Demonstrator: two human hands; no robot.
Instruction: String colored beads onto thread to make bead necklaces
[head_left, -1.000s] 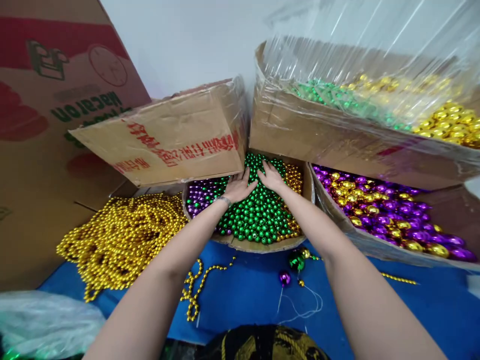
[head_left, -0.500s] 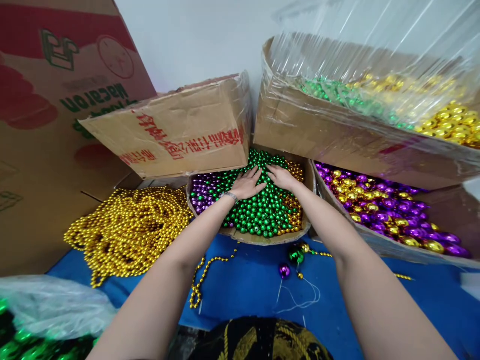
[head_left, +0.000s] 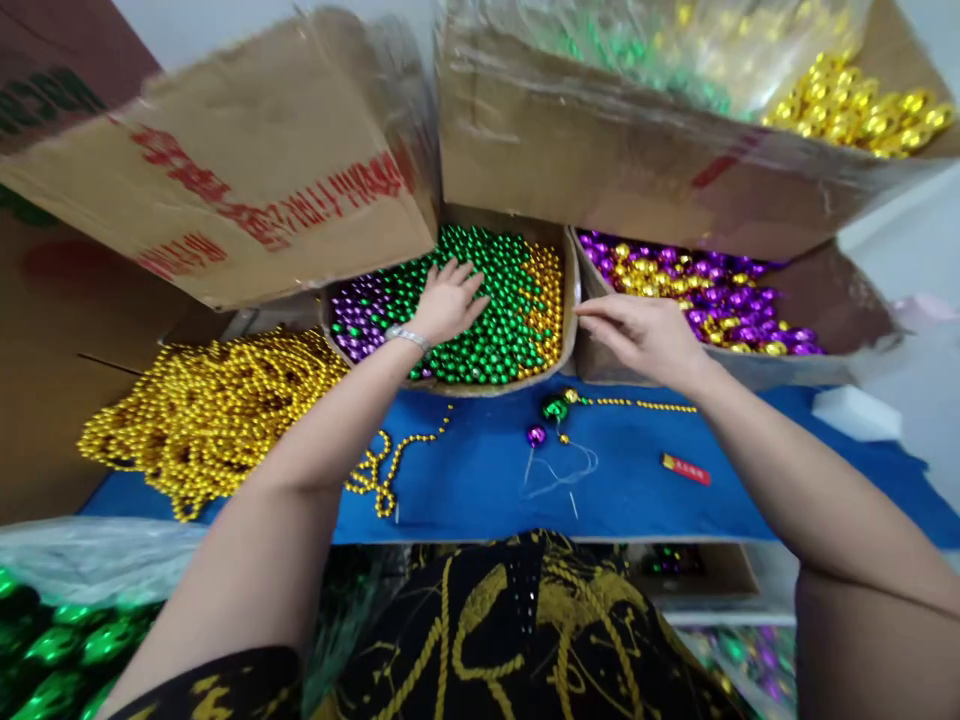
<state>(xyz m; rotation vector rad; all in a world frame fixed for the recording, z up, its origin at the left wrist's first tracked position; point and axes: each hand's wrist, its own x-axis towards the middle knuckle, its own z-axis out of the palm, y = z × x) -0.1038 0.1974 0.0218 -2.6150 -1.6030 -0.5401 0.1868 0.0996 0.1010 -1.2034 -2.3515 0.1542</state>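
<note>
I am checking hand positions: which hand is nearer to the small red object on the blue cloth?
Right. The right hand hovers just above the small red object; the left hand rests far away on green beads.

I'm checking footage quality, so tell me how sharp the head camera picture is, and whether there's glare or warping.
Head view: centre fairly sharp, the green beads under the left hand show tiny highlights; right hand slightly soft; edges smeared and stretched, the top cartons bowing outward; plastic wrap over the upper right box hazes its contents; lighting even, shadows faint.
</note>
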